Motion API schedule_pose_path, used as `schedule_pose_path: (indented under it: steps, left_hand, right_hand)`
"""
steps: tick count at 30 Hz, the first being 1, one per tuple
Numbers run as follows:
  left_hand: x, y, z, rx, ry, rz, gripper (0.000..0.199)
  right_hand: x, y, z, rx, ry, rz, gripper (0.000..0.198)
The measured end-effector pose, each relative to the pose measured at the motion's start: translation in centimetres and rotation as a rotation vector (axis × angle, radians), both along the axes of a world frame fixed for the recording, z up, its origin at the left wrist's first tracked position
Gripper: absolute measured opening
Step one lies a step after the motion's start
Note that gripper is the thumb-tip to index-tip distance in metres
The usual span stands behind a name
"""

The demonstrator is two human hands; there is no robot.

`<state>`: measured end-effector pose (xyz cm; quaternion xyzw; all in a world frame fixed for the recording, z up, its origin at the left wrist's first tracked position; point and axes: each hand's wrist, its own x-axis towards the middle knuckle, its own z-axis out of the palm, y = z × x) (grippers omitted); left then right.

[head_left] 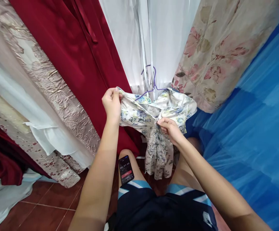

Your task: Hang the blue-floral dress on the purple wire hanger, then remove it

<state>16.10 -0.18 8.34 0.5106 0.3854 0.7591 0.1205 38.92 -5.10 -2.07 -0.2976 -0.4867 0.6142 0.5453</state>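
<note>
A white floral blouse point(136, 112) with blue and yellow print hangs on a thin purple hanger point(154, 78) in front of me. My left hand point(112, 102) is closed, pinching the blouse's shoulder or sleeve edge on the left. Near the middle of the front, my right hand point(170, 129) pinches the fabric where the neckline edges meet. Below that point the lower part of the blouse drops in gathered folds between my knees. What lies exactly between the right fingertips is too small to make out.
Long garments hang all around: a dark red dress point(64, 61), a white one point(120, 29), a beige floral one point(213, 64) and blue tulle point(254, 112). A phone point(126, 169) showing a timer rests on my left thigh. Red floor tiles point(45, 211) lie below.
</note>
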Motion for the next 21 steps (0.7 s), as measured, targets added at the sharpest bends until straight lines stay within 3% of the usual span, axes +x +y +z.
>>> schedule_pose_path:
  steps: [4, 7, 11, 14, 18, 21]
  left_hand:
    - [-3.0, 1.6, -3.0, -0.277, -0.532, -0.032, 0.028]
    - [-2.6, 1.8, -6.8, -0.538, -0.727, -0.085, 0.031]
    - [0.5, 0.4, -12.4, -0.761, -0.694, -0.257, 0.026]
    - [3.4, -1.5, -14.8, -0.886, -0.631, -0.470, 0.016]
    - [7.0, -3.7, -14.4, -0.800, -0.343, -0.735, 0.022]
    - [9.1, -4.9, -12.9, -0.716, -0.094, -0.791, 0.026]
  right_hand:
    - [0.5, -1.3, -0.1, 0.068, -0.059, -0.022, 0.023]
    - [0.3, -1.7, -0.7, 0.046, -0.074, -0.010, 0.023]
    - [0.7, -1.7, -3.4, -0.080, 0.002, -0.019, 0.019]
    - [2.0, -1.4, -6.5, -0.187, 0.027, -0.127, 0.018]
    - [4.3, -0.5, -10.7, -0.243, -0.002, -0.313, 0.030]
    - [5.5, 0.2, -13.0, -0.260, -0.069, -0.382, 0.034]
